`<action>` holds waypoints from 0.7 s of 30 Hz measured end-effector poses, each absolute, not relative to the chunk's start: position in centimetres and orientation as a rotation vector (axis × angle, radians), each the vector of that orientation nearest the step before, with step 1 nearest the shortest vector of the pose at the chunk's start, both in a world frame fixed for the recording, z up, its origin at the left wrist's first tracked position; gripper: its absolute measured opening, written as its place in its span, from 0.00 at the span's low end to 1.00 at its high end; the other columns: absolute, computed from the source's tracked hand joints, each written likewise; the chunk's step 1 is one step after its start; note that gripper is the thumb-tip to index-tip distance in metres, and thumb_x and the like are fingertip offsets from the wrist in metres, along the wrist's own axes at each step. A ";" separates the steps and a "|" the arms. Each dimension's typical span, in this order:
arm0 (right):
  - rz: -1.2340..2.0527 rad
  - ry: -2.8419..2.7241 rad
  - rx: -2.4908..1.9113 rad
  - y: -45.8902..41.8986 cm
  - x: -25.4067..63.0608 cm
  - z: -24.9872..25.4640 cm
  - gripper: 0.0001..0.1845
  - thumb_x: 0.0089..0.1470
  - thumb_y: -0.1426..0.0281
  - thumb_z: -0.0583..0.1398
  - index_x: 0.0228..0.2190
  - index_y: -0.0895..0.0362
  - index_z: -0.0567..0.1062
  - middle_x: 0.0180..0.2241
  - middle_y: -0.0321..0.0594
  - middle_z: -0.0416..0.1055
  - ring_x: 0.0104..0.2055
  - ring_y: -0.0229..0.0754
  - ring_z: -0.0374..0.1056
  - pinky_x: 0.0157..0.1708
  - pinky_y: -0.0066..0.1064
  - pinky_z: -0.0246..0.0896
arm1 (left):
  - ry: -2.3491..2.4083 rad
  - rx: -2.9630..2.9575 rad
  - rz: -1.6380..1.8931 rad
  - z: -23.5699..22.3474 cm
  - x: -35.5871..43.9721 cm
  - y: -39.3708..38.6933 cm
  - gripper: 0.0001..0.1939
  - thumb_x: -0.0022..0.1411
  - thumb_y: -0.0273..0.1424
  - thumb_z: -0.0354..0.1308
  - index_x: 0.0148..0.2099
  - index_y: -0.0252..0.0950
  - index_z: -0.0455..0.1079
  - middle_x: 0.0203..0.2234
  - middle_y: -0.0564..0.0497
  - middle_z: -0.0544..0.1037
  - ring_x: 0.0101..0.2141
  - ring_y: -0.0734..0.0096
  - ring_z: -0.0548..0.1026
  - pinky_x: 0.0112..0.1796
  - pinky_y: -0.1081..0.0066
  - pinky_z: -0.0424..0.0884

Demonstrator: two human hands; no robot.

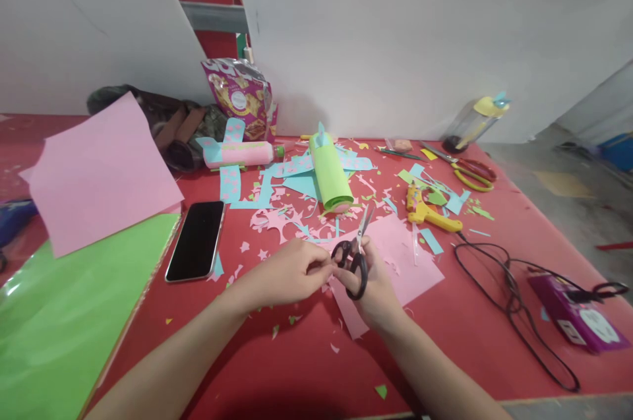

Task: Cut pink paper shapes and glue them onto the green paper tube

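My right hand [376,285] grips a pair of scissors [360,255] with black handles, blades pointing up and away from me. Close beside it, my left hand [291,271] is closed in a pinch at the scissor handles; what its fingertips hold, if anything, I cannot make out. Under both hands lies a pink sheet of paper [415,258] with cut edges. Just beyond stands a green paper-wrapped airplane [330,173] with light blue wings. A pink paper-wrapped bottle airplane [247,153] with spotted blue wings lies to its left.
A phone [196,240], pink paper [106,176] and green sheets [64,321] are at left. A snack bag [242,100] stands behind. At right are a yellow glue gun [430,214], larger scissors [467,169], a clear bottle [477,122] and a purple box [578,314] with a cord. Paper scraps surround my hands.
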State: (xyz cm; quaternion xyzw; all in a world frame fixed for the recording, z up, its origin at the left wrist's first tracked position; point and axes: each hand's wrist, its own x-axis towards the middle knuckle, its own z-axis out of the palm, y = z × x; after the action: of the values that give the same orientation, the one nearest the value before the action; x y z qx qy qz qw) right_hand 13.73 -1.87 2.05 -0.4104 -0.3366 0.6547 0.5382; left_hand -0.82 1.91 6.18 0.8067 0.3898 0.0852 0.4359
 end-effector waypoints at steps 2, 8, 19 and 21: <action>1.559 -0.807 -0.976 -1.9 13.7 2.1 0.20 0.37 0.75 0.65 0.26 0.53 0.57 0.26 0.27 0.63 0.27 0.32 0.61 0.27 0.25 0.56 | 0.996 2.017 0.235 6.2 -0.8 2.0 0.14 0.57 0.29 0.43 0.19 0.33 0.53 0.15 0.57 0.57 0.18 0.81 0.54 0.21 0.76 0.50; 1.565 -0.841 -0.978 -2.0 13.6 2.2 0.20 0.37 0.75 0.64 0.26 0.53 0.57 0.27 0.28 0.63 0.26 0.31 0.60 0.27 0.24 0.56 | 1.028 2.034 0.286 5.8 -0.4 1.9 0.14 0.56 0.29 0.43 0.21 0.33 0.59 0.17 0.54 0.65 0.20 0.79 0.60 0.24 0.76 0.55; 1.378 -0.810 -1.074 -2.1 13.7 2.1 0.18 0.38 0.78 0.61 0.26 0.52 0.57 0.27 0.29 0.63 0.27 0.32 0.59 0.26 0.23 0.55 | 1.208 1.873 0.393 6.2 -0.6 2.2 0.12 0.57 0.30 0.42 0.24 0.33 0.61 0.20 0.54 0.65 0.23 0.76 0.62 0.25 0.76 0.56; 1.376 -0.804 -1.073 -2.1 13.7 2.2 0.18 0.38 0.77 0.62 0.26 0.52 0.57 0.27 0.29 0.63 0.26 0.32 0.59 0.24 0.23 0.55 | 1.149 1.879 0.351 6.1 -0.5 2.1 0.13 0.58 0.30 0.42 0.24 0.34 0.61 0.19 0.54 0.65 0.22 0.77 0.61 0.24 0.75 0.55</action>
State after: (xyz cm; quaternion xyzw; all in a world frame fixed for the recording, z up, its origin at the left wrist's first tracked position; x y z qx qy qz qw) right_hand 13.74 -2.12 2.17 -0.4576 -0.3431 0.5870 0.5730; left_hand -0.53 2.10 6.14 0.7565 0.4626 0.1411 0.4401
